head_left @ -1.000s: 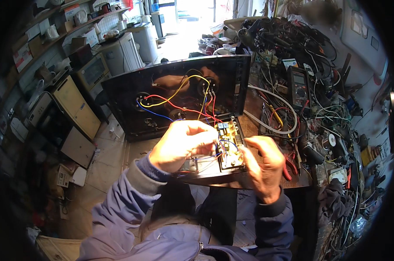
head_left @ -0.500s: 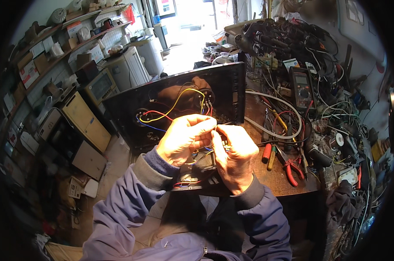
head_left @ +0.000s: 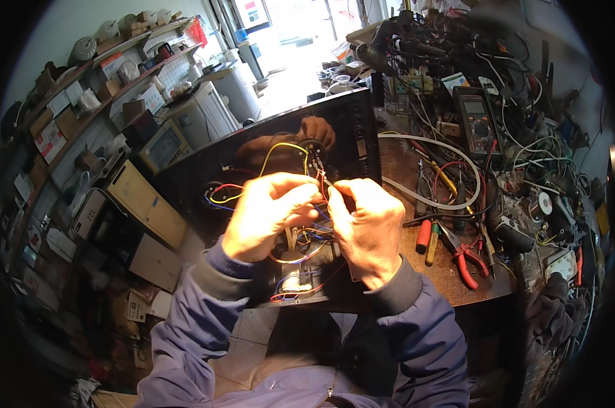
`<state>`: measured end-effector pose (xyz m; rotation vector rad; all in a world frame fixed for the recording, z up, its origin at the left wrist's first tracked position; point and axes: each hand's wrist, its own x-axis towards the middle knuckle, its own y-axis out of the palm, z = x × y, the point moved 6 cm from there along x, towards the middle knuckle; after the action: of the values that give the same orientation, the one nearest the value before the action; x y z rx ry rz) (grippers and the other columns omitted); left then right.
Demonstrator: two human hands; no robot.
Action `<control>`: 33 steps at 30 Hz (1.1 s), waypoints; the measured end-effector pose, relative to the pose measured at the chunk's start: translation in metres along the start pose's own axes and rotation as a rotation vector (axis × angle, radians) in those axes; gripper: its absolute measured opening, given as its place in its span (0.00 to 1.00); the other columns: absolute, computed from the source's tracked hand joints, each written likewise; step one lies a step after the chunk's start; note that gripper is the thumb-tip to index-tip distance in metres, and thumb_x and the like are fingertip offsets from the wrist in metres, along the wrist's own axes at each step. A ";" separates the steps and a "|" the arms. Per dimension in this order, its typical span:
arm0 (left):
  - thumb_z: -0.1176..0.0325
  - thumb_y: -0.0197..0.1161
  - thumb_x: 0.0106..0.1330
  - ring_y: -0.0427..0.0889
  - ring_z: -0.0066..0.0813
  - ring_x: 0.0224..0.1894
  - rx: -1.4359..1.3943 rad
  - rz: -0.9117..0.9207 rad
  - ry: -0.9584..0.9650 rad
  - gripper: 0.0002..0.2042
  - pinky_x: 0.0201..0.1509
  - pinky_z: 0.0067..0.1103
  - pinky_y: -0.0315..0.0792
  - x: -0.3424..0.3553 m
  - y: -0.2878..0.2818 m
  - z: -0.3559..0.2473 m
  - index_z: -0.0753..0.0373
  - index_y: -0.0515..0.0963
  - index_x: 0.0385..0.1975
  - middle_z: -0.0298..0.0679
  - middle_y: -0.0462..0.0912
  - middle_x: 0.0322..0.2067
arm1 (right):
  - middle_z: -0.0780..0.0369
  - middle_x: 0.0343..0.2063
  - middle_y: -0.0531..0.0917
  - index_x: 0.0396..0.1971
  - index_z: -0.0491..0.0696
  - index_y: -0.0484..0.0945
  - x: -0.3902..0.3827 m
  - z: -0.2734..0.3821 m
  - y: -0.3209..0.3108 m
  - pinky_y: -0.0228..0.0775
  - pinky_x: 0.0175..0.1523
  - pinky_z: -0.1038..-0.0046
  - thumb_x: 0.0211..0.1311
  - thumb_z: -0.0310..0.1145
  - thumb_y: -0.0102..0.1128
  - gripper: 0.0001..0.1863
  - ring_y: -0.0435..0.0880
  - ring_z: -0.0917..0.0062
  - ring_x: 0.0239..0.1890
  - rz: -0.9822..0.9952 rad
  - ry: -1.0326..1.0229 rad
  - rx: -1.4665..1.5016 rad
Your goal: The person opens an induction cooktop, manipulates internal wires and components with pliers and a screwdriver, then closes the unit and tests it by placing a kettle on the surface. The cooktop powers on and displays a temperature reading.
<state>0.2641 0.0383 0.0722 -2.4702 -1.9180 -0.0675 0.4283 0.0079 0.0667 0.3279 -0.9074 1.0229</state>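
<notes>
"Red wire (head_left: 322, 182), what was around it?"

"Black panel (head_left: 239, 153) stood behind; pliers (head_left: 466, 268) lay on the table (head_left: 432, 284) to the right. Left hand (head_left: 263, 214) and right hand (head_left: 369, 228) partly hid other wires (head_left: 297, 261)."

"And fingers?"

"It was between both hands, beside the fingertips (head_left: 313, 193). These were bent close; whether they pinched it, I could not tell."

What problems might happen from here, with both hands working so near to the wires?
The yellow wire loops close above the left hand; catching it might strain its connection. The right hand also works near these wires, so a slip could perhaps tug one. Red-handled pliers lie near the front edge of the brown table; the right sleeve might knock them off.
</notes>
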 end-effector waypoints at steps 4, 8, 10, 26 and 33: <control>0.77 0.68 0.64 0.84 0.28 0.36 0.661 -0.362 0.746 0.06 0.44 0.21 0.78 -0.012 -0.026 -0.058 0.67 0.83 0.40 0.40 0.86 0.37 | 0.56 0.25 0.85 0.28 0.43 0.84 0.012 -0.009 0.011 0.76 0.32 0.71 0.55 0.26 0.70 0.03 0.86 0.66 0.26 0.028 0.010 -0.084; 0.70 0.72 0.58 0.82 0.44 0.48 1.410 -0.487 1.037 0.15 0.56 0.31 0.74 -0.005 -0.010 -0.107 0.66 0.83 0.44 0.47 0.85 0.44 | 0.57 0.24 0.85 0.26 0.44 0.83 0.020 -0.019 0.019 0.75 0.31 0.70 0.55 0.27 0.70 0.04 0.86 0.67 0.25 0.029 0.037 -0.119; 0.69 0.71 0.61 0.83 0.45 0.50 1.404 -0.389 0.944 0.16 0.57 0.30 0.74 0.009 -0.022 -0.103 0.68 0.82 0.47 0.49 0.85 0.46 | 0.57 0.23 0.85 0.26 0.44 0.83 0.021 -0.022 0.027 0.75 0.30 0.69 0.55 0.27 0.70 0.04 0.86 0.67 0.24 0.043 0.064 -0.106; 0.73 0.67 0.63 0.87 0.44 0.45 1.291 -0.312 0.830 0.15 0.50 0.26 0.77 0.015 -0.032 -0.093 0.68 0.82 0.49 0.52 0.86 0.44 | 0.54 0.20 0.84 0.23 0.42 0.83 0.030 -0.023 0.043 0.76 0.32 0.66 0.52 0.29 0.68 0.06 0.86 0.63 0.24 0.094 0.101 -0.088; 0.73 0.67 0.62 0.87 0.45 0.44 1.296 -0.307 0.835 0.15 0.49 0.26 0.78 0.014 -0.033 -0.094 0.68 0.82 0.49 0.52 0.86 0.43 | 0.51 0.22 0.83 0.23 0.43 0.80 0.033 -0.022 0.047 0.76 0.35 0.57 0.53 0.29 0.67 0.06 0.85 0.53 0.28 0.147 0.155 -0.093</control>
<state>0.2336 0.0564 0.1658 -1.0308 -1.2342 0.0999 0.4063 0.0656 0.0718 0.1034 -0.8449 1.1216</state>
